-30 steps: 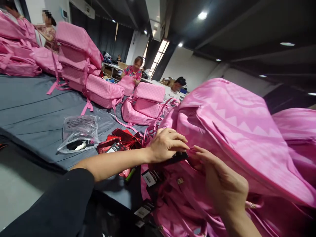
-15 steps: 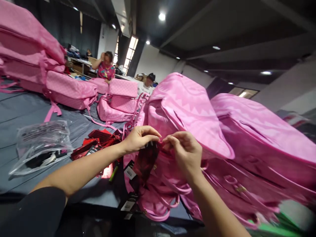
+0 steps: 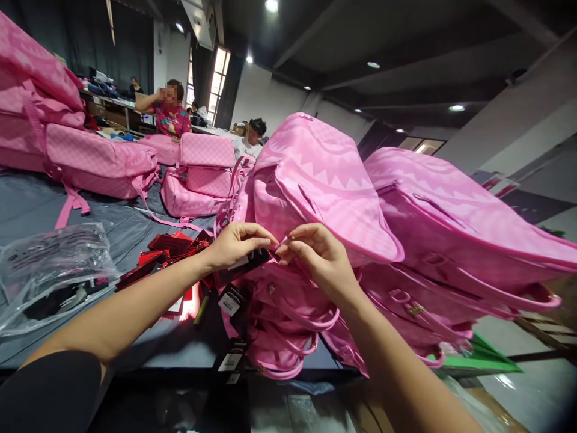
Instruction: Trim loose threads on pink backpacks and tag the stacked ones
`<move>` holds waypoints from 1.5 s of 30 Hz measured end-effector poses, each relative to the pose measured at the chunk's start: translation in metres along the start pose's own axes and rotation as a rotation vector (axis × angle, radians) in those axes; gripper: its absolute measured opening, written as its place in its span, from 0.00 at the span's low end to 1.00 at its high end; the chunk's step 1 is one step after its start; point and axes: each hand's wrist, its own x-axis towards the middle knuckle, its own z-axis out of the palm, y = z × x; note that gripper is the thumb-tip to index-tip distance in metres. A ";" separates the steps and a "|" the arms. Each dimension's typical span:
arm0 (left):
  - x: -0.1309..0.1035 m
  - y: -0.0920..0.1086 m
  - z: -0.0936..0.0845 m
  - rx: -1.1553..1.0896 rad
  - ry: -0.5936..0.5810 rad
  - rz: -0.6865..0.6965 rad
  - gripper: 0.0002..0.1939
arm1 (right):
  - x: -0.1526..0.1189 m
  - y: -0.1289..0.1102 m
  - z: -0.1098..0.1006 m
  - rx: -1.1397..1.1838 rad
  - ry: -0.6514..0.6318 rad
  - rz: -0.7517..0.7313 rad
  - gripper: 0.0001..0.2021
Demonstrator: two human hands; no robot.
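My left hand (image 3: 234, 243) is closed in a pinch, with a dark hang tag (image 3: 246, 263) just under its fingertips. Facing it, my right hand (image 3: 322, 249) also pinches, its fingertips almost touching the left ones; whatever thin piece is between them is too small to make out. Both hands are in front of a pink patterned backpack (image 3: 333, 174) on top of a stack. Lower down, black tags with white labels (image 3: 231, 302) hang beside the stacked pink bags (image 3: 282, 340).
A pile of red and black tags (image 3: 169, 249) lies left of the stack, near a clear plastic bag (image 3: 56, 270). More pink backpacks (image 3: 455, 210) are stacked at right and others (image 3: 97, 159) at left. Two people (image 3: 169, 111) are beyond the table (image 3: 128, 219).
My view has shifted, lower and to the right. The dark tag under my left hand hung down before and now tilts up sideways. Both hands stay pinched close together.
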 end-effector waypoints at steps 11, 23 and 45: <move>-0.003 0.005 0.004 0.430 -0.003 0.167 0.09 | -0.005 -0.003 0.005 -0.719 0.022 -0.281 0.08; -0.002 0.010 0.002 0.657 -0.052 0.171 0.07 | -0.007 0.001 0.005 -0.939 -0.022 -0.339 0.11; -0.013 0.033 0.019 1.337 0.028 0.185 0.09 | -0.008 -0.012 0.017 -1.160 -0.096 -0.203 0.10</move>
